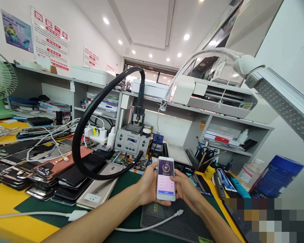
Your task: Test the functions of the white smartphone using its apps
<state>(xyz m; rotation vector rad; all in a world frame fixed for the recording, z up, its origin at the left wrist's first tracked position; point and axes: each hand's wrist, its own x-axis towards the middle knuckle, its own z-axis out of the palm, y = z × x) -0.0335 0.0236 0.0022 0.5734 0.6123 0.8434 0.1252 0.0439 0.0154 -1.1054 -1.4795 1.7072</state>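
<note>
A white smartphone (166,182) is held upright in the middle of the view, its lit screen showing a round gauge at the top and a list below. My left hand (148,184) wraps its left side from behind, with fingertips showing under the bottom edge. On the other side my right hand (184,187) is closed about the phone's right edge, its thumb over the screen. Below both hands lies a dark grey perforated mat (177,224). A white charging cable (152,228) crosses it, its plug end loose near the phone.
Stacks of phones and phone parts (53,168) fill the left. A thick black hose (77,145) loops from the hot air station (131,140). A tray of small parts (131,160) stands behind my hands. A tool holder (205,155) and blue container (277,175) are right; a lamp (286,98) hangs above.
</note>
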